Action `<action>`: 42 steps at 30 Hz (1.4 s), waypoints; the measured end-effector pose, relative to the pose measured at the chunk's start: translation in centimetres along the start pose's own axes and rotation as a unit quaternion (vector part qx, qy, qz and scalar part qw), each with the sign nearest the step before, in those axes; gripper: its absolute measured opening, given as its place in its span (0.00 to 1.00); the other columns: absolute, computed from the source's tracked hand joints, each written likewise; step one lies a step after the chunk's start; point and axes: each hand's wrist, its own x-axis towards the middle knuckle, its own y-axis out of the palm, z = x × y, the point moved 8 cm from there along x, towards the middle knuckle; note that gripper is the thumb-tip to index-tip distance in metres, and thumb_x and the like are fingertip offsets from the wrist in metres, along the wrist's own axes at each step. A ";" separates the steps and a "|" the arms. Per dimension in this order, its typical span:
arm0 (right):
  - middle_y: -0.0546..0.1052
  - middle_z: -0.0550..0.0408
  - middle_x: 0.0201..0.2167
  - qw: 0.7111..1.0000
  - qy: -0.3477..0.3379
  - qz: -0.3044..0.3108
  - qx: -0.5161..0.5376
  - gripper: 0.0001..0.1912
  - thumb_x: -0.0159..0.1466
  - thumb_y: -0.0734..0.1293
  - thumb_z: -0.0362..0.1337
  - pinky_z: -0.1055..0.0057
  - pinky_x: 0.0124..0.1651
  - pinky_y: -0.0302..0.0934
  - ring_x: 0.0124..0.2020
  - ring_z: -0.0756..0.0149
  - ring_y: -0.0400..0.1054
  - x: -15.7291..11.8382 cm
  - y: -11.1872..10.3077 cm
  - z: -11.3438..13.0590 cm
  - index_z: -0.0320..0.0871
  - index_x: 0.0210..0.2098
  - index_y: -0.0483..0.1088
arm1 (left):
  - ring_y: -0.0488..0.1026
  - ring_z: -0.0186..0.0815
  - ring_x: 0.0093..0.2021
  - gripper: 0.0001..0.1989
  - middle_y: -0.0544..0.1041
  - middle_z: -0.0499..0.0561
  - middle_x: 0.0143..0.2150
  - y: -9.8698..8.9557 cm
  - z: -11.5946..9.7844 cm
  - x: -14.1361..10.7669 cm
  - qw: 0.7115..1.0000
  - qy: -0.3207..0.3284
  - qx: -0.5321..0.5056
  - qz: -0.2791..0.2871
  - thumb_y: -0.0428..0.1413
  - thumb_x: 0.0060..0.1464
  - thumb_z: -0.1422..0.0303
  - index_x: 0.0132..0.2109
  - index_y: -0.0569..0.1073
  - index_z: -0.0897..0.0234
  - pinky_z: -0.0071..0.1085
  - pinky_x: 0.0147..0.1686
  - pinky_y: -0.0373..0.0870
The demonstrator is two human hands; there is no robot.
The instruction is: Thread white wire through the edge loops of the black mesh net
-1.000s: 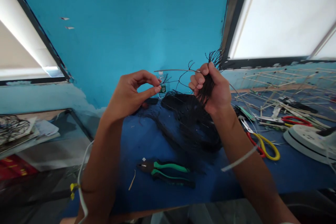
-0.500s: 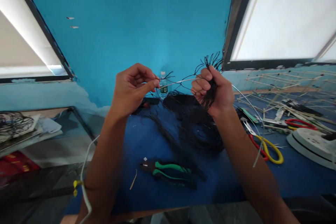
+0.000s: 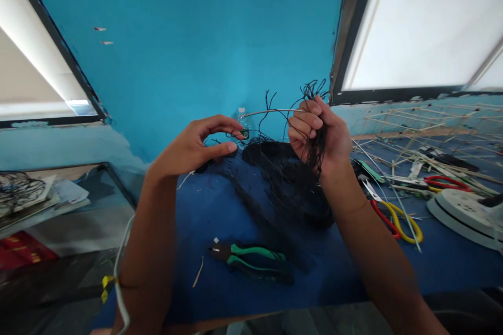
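Observation:
My right hand (image 3: 320, 133) is closed around a bundle of black netting (image 3: 315, 149), whose looped ends stick out above the fist. A thin wire (image 3: 271, 111) passes through the same fist; one end points left, the other slants down to the right. Black strands hang over the wire's left part. My left hand (image 3: 210, 141) is open, thumb and fingers apart, just left of the wire's tip and not touching it. Below the hands, more black netting (image 3: 291, 183) lies heaped on the blue table (image 3: 196, 220).
Green-black pliers (image 3: 251, 260) lie near the table's front. On the right are red-yellow scissors (image 3: 393, 214), a white round-based device (image 3: 463, 217) and a frame of thin sticks (image 3: 424, 125). A clear bottle (image 3: 242, 125) stands at the back.
My left hand has let go of the wire's end and the strands, opened, and moved slightly left and down. The strands now hang loose near the wire. My right hand keeps its hold.

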 end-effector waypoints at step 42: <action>0.55 0.65 0.16 0.987 0.106 -0.005 -0.117 0.23 0.69 0.68 0.51 0.74 0.21 0.47 0.17 0.75 0.49 0.0 0.6 -2.8 0.45 0.25 0.60 | 0.73 0.28 0.20 0.10 0.77 0.48 0.27 1.4 -0.7 -0.1 0.987 -0.128 -0.061 -0.076 0.65 0.56 0.61 0.37 0.80 0.64 0.21 0.15 0.64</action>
